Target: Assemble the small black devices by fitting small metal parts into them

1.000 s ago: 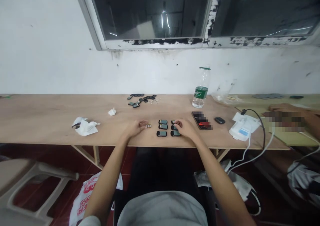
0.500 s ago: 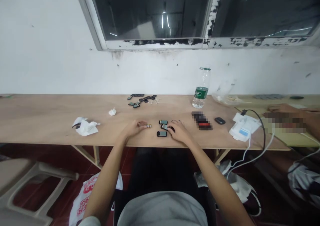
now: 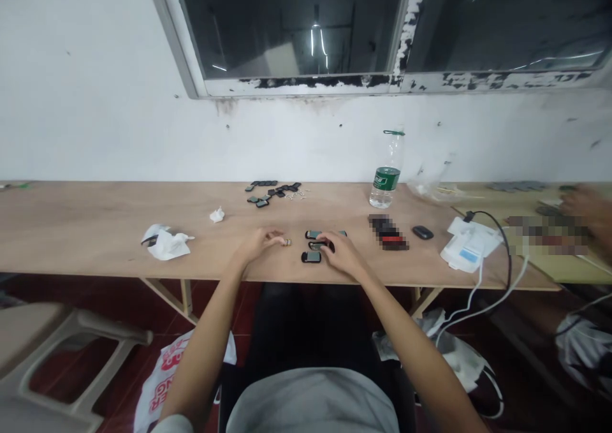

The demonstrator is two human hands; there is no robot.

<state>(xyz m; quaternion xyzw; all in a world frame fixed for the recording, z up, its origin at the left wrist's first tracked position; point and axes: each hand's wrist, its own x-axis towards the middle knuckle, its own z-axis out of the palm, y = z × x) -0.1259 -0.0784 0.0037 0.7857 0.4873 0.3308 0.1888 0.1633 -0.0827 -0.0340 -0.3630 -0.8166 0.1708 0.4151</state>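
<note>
Several small black cases with grey-blue faces lie in a cluster at the near edge of the wooden table. My right hand rests over the right part of that cluster, fingers curled onto one case in the middle row. Just to the left, my left hand pinches a few tiny pale parts against the tabletop. One more case lies behind my right fingertips.
Further back lie more black cases, a paper wad, crumpled tissue, a water bottle, a phone, a black oval object and a white charger with cables. Another person's hand works at the right. A plastic chair stands lower left.
My right hand has slid left from the right column of cases onto the middle one. The other person's hand at the right has moved further right. My left hand has hardly moved.
</note>
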